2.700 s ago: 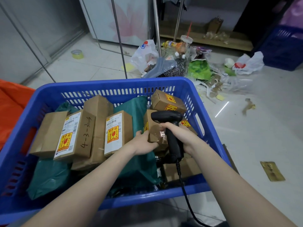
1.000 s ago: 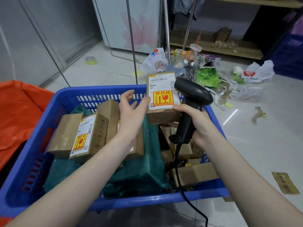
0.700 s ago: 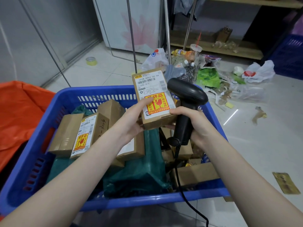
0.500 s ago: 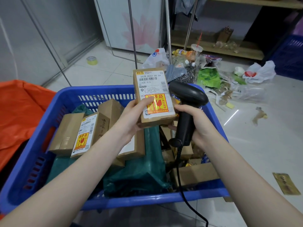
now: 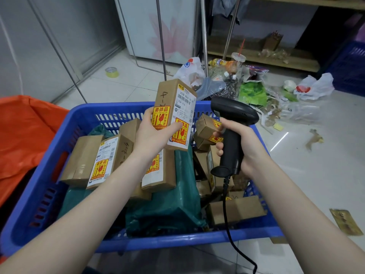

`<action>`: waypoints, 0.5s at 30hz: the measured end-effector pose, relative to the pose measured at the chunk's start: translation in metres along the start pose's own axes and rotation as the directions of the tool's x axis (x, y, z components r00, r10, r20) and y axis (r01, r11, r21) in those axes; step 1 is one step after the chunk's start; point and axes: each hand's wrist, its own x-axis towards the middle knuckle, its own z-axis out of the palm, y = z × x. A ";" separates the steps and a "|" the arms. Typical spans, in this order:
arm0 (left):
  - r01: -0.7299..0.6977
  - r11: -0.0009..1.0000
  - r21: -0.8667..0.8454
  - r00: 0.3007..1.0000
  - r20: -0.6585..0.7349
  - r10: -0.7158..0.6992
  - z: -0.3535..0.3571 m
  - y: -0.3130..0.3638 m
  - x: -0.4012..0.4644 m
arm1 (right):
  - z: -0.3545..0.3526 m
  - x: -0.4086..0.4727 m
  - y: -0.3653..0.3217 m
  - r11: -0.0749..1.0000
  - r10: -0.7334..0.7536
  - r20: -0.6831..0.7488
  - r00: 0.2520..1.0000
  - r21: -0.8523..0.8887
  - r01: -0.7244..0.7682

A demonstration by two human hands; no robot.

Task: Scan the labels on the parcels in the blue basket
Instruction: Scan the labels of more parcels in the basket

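My left hand [image 5: 153, 133] grips a small cardboard parcel [image 5: 175, 107] upright above the blue basket [image 5: 85, 115]; its white label and yellow fragile stickers face me and to the right. My right hand [image 5: 240, 139] holds a black corded barcode scanner [image 5: 233, 117] just right of the parcel, its head pointing left at the label. In the basket lie several more brown parcels, among them a labelled one [image 5: 102, 161] at the left and one [image 5: 236, 209] at the front right, on dark green mailer bags [image 5: 169, 210].
An orange bag [image 5: 23, 133] lies left of the basket. Litter and plastic bags [image 5: 252, 86] cover the tiled floor beyond it. A roll of tape [image 5: 112, 72] sits near metal rack legs. Another blue crate [image 5: 349, 66] stands far right; a flattened card [image 5: 345, 221] lies at the right.
My left hand has turned the lifted parcel, so its side with handwriting and a second fragile sticker now shows. The scanner stays beside it, shifted slightly right.
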 end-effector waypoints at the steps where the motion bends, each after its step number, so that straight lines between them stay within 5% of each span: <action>1: -0.007 1.000 0.012 1.000 -0.001 0.007 0.000 -0.001 0.000 | 0.000 0.000 0.000 1.000 -0.005 0.002 1.000 -0.015 0.005; 15: -0.071 0.992 0.103 0.997 -0.020 0.074 0.001 -0.002 -0.003 | -0.002 0.000 0.000 0.996 -0.006 -0.005 1.000 -0.093 0.005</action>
